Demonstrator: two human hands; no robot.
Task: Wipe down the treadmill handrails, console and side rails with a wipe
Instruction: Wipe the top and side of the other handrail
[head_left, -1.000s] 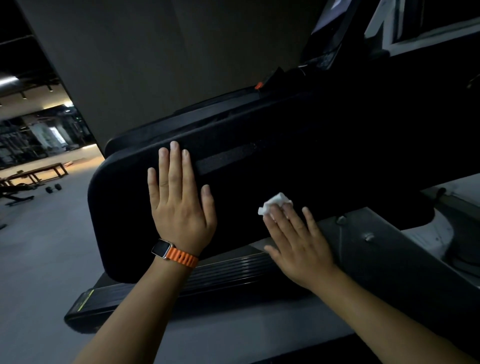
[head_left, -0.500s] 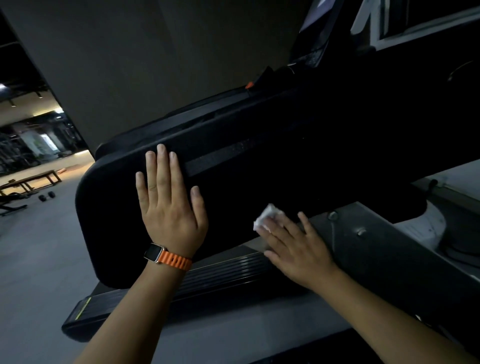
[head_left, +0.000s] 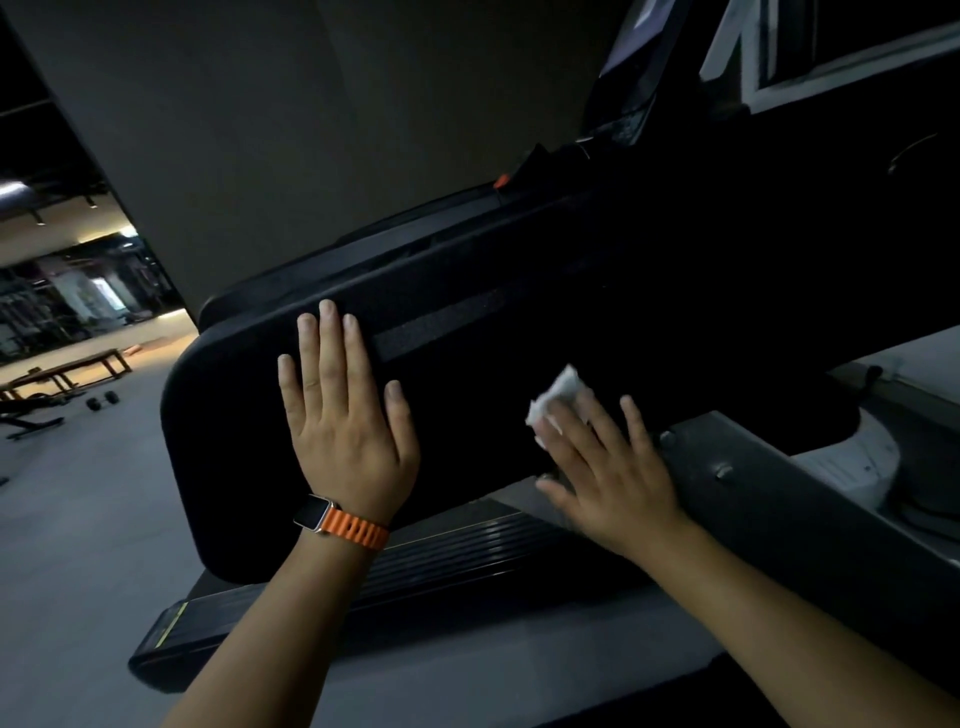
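Observation:
A broad black treadmill side panel (head_left: 228, 426) fills the middle of the view, sloping up to the right towards the dark console (head_left: 628, 83). My left hand (head_left: 348, 415), with an orange-strapped watch on the wrist, lies flat on the panel with straight fingers. My right hand (head_left: 608, 467) presses a small white wipe (head_left: 558, 395) against the panel's lower part with straight fingers. The wipe sticks out above my fingertips. Below the panel runs the ribbed black side rail (head_left: 447, 561).
A grey metal frame beam (head_left: 779, 499) slopes down to the right beside my right hand. A dark wall (head_left: 311, 130) stands behind the treadmill. At far left the gym floor holds a wooden bench (head_left: 78, 366) and dumbbells (head_left: 101, 401).
My right hand has slid the wipe down and back up a little on the panel's lower part. My left hand stays flat on the panel. The camera view shifted slightly.

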